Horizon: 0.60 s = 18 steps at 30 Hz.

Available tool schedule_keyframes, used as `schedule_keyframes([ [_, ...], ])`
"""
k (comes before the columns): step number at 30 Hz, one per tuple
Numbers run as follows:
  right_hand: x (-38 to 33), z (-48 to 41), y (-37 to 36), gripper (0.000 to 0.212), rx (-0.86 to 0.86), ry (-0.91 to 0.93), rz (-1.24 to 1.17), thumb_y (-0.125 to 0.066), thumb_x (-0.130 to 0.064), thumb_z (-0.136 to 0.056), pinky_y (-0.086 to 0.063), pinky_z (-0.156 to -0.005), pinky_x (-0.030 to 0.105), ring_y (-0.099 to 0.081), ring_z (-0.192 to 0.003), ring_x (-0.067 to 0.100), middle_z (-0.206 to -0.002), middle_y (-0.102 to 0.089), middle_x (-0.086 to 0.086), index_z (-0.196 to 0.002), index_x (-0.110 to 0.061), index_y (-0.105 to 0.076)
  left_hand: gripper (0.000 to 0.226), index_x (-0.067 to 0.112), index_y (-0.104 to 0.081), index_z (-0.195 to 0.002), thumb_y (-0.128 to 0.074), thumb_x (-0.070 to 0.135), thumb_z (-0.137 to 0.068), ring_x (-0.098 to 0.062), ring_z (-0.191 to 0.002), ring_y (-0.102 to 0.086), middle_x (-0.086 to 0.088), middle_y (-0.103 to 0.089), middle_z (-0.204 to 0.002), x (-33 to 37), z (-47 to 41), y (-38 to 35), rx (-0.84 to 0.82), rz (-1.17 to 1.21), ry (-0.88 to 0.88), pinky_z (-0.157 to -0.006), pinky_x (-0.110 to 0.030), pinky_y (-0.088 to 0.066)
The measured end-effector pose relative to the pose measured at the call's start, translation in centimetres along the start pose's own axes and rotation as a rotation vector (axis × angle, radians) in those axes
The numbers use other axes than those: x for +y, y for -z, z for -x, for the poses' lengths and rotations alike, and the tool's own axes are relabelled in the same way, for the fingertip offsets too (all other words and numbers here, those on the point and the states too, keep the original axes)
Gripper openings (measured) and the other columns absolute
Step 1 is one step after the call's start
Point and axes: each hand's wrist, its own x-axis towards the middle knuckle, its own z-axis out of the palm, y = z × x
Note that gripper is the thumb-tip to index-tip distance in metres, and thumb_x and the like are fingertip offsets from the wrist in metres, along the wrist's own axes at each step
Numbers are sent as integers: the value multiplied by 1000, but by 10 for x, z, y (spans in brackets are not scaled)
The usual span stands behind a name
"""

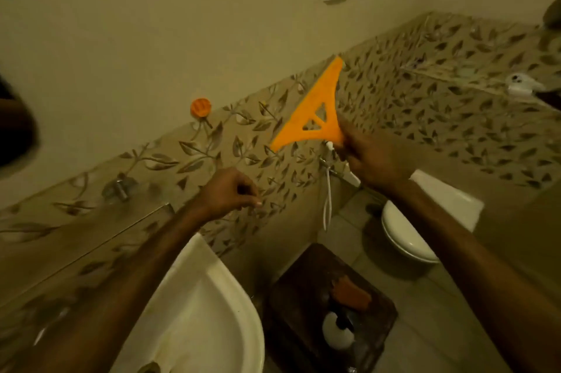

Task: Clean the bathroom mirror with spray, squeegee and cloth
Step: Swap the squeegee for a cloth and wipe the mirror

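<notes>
Leaf-patterned bathroom tiles [455, 105] frame a person whose right hand [375, 157] grips an orange squeegee [315, 111] by its handle, raised clear of the wall; the left hand [227, 193] curls loosely, empty. Squeegee step apparently starting: blade must meet the unseen mirror.

orange triangular squeegee [315, 113] tilted in midair; orange cloth [350, 293], blurred spray bottle [337, 333], probably, on dark stool.
</notes>
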Motion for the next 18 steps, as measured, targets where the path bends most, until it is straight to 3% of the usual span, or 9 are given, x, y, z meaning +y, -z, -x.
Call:
schedule_keyframes([
  [2, 49, 33, -47, 53, -211, -130, 8, -40, -39, -102, -43, -71, 31, -62, -86, 20, -97, -65, 5, -153, -30, -30, 6, 9, -81, -83, -83, 7, -77, 3, -67, -68, 2, -77, -78, -21, -24, -47, -45, -53, 30, -65, -11, -51],
  [5, 99, 103, -126, 43, -498, -295, -127, -46, -35, -104, -41, -85, 25, -58, -109, 12, -128, -65, 9, -145, -24, -47, 26, 5, -78, -96, -62, -11, -84, -5, -73, -66, -7, -76, -89, -47, -53, -113, -85, -60, 119, -70, -13, -49],
  [8, 131, 174, -204, 39, -683, -434, -179, -48, -32, -104, -42, -101, 30, -57, -126, 25, -139, -60, 8, -139, -18, -55, 37, 10, -70, -120, -56, -4, -89, -8, -98, -61, -4, -70, -119, -72, -76, -174, -115, -126, 143, -77, -6, -39],
  [11, 154, 230, -264, 53, -822, -503, -133, -30, -50, -103, -39, -107, 31, -56, -126, 23, -136, -60, 5, -140, -22, -53, 43, 18, -57, -139, -59, 11, -96, -14, -122, -58, 1, -59, -139, -99, -91, -229, -189, -151, 203, -97, -20, -43],
  [13, 166, 259, -291, 61, -883, -500, -70, -22, -54, -100, -34, -109, 29, -53, -128, 22, -137, -58, 6, -144, -21, -48, 43, 20, -56, -140, -59, 16, -97, -16, -124, -58, 2, -58, -140, -111, -98, -256, -231, -169, 246, -103, -29, -46],
  [16, 177, 288, -313, 33, -888, -527, -183, -45, -29, -105, -39, -94, 24, -59, -118, 22, -128, -63, 8, -129, -12, -60, 29, 20, -65, -125, -56, 19, -97, -18, -109, -64, -2, -68, -122, -122, -106, -290, -276, -175, 302, -97, -34, -52],
  [18, 181, 298, -314, 21, -769, -595, -309, -52, -20, -102, -38, -89, 15, -59, -111, 14, -121, -65, 3, -116, -15, -66, 25, 21, -66, -120, -53, 21, -99, -17, -101, -64, -2, -68, -113, -126, -110, -308, -291, -171, 323, -89, -33, -53],
])
